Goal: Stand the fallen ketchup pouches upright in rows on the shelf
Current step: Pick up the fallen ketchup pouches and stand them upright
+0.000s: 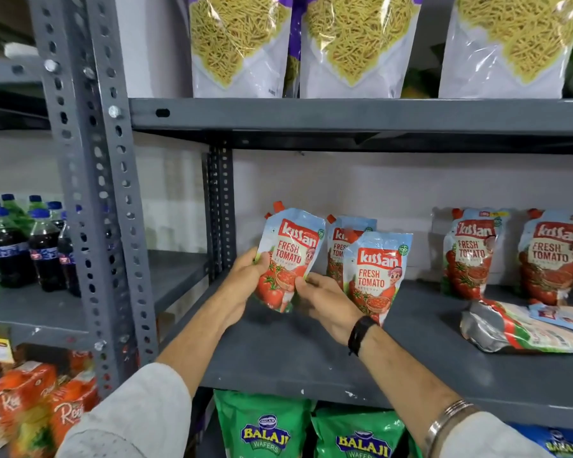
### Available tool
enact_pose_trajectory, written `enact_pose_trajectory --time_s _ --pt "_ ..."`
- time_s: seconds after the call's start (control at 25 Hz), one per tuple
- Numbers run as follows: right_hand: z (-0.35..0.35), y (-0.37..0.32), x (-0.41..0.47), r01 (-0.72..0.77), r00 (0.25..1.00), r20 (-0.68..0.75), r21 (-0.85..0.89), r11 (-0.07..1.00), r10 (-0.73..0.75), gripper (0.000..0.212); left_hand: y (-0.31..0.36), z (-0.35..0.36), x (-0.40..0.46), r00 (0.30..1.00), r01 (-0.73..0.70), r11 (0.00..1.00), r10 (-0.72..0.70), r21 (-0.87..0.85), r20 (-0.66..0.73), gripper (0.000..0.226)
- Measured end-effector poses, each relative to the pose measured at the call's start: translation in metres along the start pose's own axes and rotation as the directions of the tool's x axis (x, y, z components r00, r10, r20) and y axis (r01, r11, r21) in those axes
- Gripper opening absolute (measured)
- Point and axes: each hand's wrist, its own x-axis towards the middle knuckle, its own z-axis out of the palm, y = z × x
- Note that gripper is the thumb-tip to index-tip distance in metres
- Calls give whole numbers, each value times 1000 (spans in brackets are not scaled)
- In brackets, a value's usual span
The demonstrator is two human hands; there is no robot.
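The ketchup pouch (286, 259) in hand is at the left end of the grey shelf (311, 355), held between both hands, tilted with its red cap up and to the left, its base just above the shelf or barely touching; I cannot tell which. The left hand (242, 279) grips its left edge, thumb on the front. The right hand (325, 299) pinches its lower right edge with the fingertips.

Just right of it stand two more pouches, a near one (376, 276) and a far one (339, 246) half hidden behind. Well apart, at the right, two upright pouches (470, 256) lean by the back wall, and one fallen pouch (523, 328) lies flat near the front edge.

To do this step well, I would say the base gusset wants spreading flat first, then the pouch turned square with the label facing out and set down close beside its neighbours without knocking them. These soft bags probably slump, so easing the grip off slowly and letting it rest against the row or the wall seems wise.

The shelf is painted metal, scuffed with pale chips along the front. Slotted steel posts (96, 193) carry it. Above sit big snack bags (239, 44); below are green wafer packs (265, 431). On the rack to the left stand dark soda bottles (43, 246), with orange packets (47, 401) beneath. The wall behind is plain and pale.
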Motion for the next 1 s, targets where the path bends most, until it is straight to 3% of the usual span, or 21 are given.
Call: enact_pose_trajectory --time_s 0.08,0.28,0.48,0.68,0.8,1.0 --pt "1 -3 0 35 998 -45 4 999 -35 24 -3 -1 0 1000 -13 1000 12 12 25 29" --pt "1 -2 13 86 959 -237 -286 954 -157 28 -12 -2 5 998 -9 981 22 193 -65 34" --pt "-1 13 25 51 957 -244 -397 916 -160 29 -24 -3 14 993 62 970 -35 235 -117 34" --pt "-9 23 24 26 976 -184 -420 907 -114 34 -34 -12 11 990 125 957 -136 264 23 34" --pt "-12 24 25 1 984 -155 -494 869 -90 42 -32 -19 7 982 108 911 -159 397 99 53" --pt "-7 27 26 -4 976 -186 -550 835 -118 46 -32 -6 -4 996 47 834 -81 550 38 75"
